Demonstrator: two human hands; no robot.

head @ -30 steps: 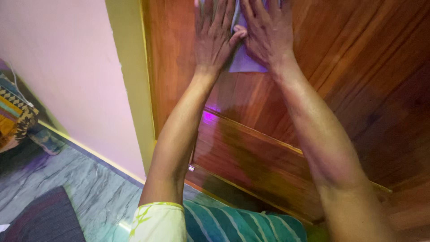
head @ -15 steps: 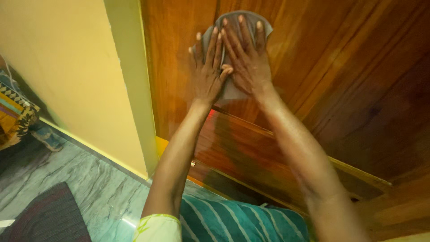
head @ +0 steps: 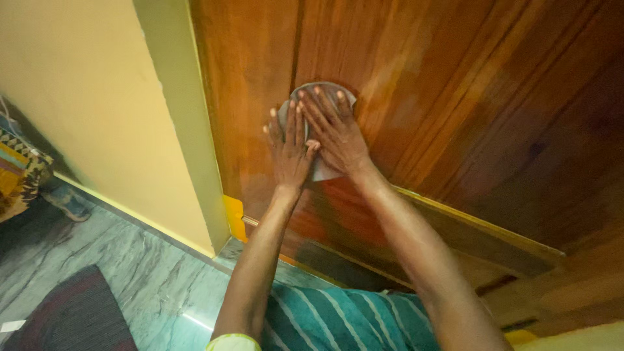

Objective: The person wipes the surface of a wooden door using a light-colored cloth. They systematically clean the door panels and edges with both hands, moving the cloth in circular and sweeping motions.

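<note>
Fingers (head: 281, 127) of the left hand (head: 288, 153) are spread and lie flat on the left part of a grey cloth (head: 318, 170), and the right hand (head: 335, 133) lies just beside it with its fingers also spread flat, the thumbs touching. Both palms press the cloth against the wooden door (head: 455, 97), which I judge keeps it from sliding off the upright surface. At far left a patterned fabric (head: 16, 175) lies near the yellow wall (head: 84, 97), and a dark mat (head: 71, 312) rests on the marbled floor (head: 143, 260). Then comes the yellow-green door frame (head: 175, 110). Below the arms, teal striped clothing (head: 338, 322) shows.
</note>
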